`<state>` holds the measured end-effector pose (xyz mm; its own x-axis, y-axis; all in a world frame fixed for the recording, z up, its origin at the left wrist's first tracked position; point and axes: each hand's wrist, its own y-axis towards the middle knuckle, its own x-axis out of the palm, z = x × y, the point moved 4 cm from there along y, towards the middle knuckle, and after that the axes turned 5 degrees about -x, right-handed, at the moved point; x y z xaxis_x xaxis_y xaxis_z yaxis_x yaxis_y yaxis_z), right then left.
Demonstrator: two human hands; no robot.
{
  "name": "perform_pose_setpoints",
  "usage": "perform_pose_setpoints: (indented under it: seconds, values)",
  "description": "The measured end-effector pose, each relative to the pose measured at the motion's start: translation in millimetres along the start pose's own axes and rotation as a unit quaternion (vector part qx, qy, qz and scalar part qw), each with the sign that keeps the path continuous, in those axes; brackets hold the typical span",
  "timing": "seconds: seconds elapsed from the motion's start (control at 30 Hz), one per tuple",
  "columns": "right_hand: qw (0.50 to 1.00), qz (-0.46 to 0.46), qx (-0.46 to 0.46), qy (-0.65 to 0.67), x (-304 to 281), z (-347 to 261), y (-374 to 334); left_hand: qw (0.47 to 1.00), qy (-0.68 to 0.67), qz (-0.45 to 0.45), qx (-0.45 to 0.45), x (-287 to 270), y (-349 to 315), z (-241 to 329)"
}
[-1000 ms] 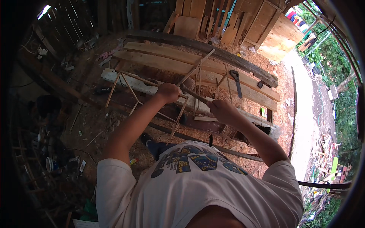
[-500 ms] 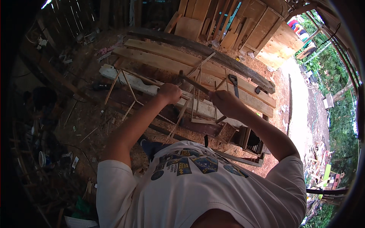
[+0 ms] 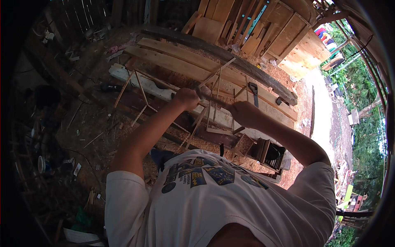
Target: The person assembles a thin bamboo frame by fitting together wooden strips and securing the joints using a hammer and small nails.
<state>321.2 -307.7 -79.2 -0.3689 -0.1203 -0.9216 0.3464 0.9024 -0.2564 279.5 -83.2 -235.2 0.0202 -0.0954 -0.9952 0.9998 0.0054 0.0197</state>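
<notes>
Both hands have shifted slightly right along the work since a second ago. The left hand (image 3: 186, 99) and right hand (image 3: 243, 113) each stay closed around one long thin wooden stick (image 3: 214, 101), held level over the slat frame (image 3: 214, 109) above the planks (image 3: 185, 66). The grip is unchanged; the stroke continues.
</notes>
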Motion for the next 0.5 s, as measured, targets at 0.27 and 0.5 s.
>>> perform_pose_setpoints:
  seconds: [0.27,0.5]
  values:
    - [0.996,0.037,0.034,0.068,-16.5,-19.8,-0.8,1.000,0.012,-0.001,-0.019,4.3,-6.5,-10.9]
    - [0.996,-0.059,-0.036,-0.063,-14.6,-4.2,4.5,0.999,-0.010,-0.002,-0.038,2.8,-3.9,-6.1]
